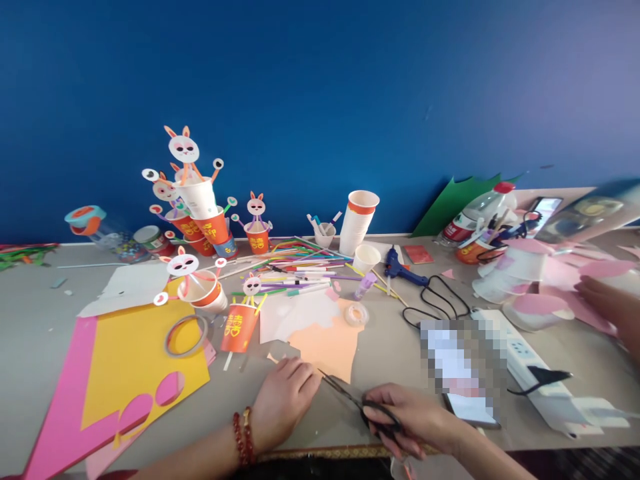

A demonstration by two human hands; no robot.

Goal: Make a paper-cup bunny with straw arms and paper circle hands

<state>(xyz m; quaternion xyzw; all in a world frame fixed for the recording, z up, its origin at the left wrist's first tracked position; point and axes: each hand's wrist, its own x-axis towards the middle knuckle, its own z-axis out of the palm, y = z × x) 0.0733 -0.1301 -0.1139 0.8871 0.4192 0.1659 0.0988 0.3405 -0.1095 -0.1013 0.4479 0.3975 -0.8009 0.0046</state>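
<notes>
My right hand point(415, 417) grips a pair of black-handled scissors point(356, 400), fingers in the loops. The blades look nearly closed and point left toward my left hand point(286, 400). That hand rests at the table's front with its fingers curled; what they hold, if anything, is hidden. Beaded bracelets point(243, 433) circle its wrist. Just beyond both hands lies a torn peach paper point(330, 350) with a roll of clear tape point(356, 315) on it. A red paper cup point(240, 328) with a rabbit face and a straw below stands behind my left hand.
Yellow card point(145, 360) with round cutouts lies left, under a tape roll point(173, 345). Several rabbit cups and straws point(300, 257) line the back. A blue glue gun point(403, 267), phone point(463, 373) and power strip point(520, 360) sit right, near another person's hand point(613, 310).
</notes>
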